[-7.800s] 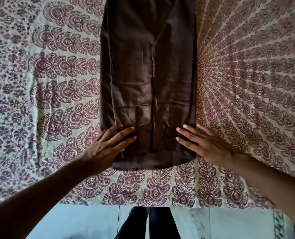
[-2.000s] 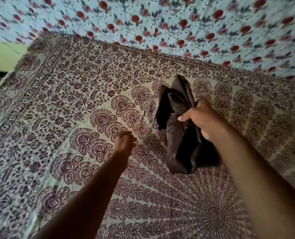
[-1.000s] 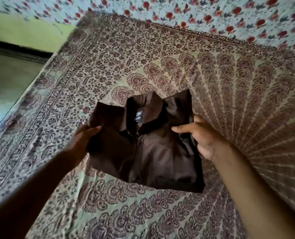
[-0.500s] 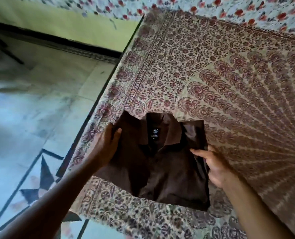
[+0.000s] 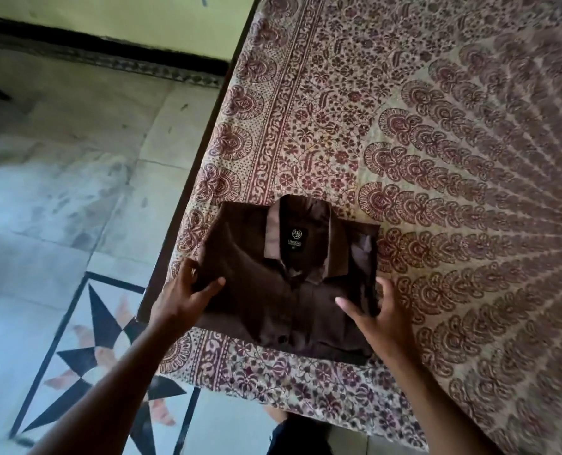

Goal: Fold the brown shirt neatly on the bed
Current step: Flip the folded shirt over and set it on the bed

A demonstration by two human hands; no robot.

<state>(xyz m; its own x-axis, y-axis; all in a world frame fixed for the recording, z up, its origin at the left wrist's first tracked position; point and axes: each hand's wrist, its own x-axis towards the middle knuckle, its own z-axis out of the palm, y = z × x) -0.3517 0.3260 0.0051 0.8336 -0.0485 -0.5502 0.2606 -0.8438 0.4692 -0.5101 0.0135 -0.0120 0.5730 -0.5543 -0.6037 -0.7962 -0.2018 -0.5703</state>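
- The dark brown collared cotton shirt [image 5: 292,280] is lying folded into a compact rectangle, collar up and front facing the camera, on the near left corner of the bed.
- Its black neck label [image 5: 295,237] with pale lettering is showing inside the open collar, and the inside of the collar band is looking lighter brown than the body.
- The button placket is running down the middle of the folded front towards the near edge of the shirt.
- The left hand [image 5: 182,295] is gripping the left edge of the shirt: the thumb is lying on top of the cloth and the fingers are curling round the edge beneath it.
- The right hand [image 5: 376,318] is resting at the right edge of the shirt, with the thumb spread onto the front panel and the fingers lying fairly straight along the side fold; whether they are pinching the cloth cannot be told.
- The cream bedsheet printed with maroon paisley and floral patterns [image 5: 437,159] is covering the bed under the shirt, and its bordered edge is hanging over the bed's left side.
- The pale marble floor [image 5: 59,192] is showing to the left of the bed, with a black inlaid star pattern [image 5: 109,349] near the left forearm.
- A yellow-green wall [image 5: 125,18] with a dark skirting band is standing at the far side of the floor.
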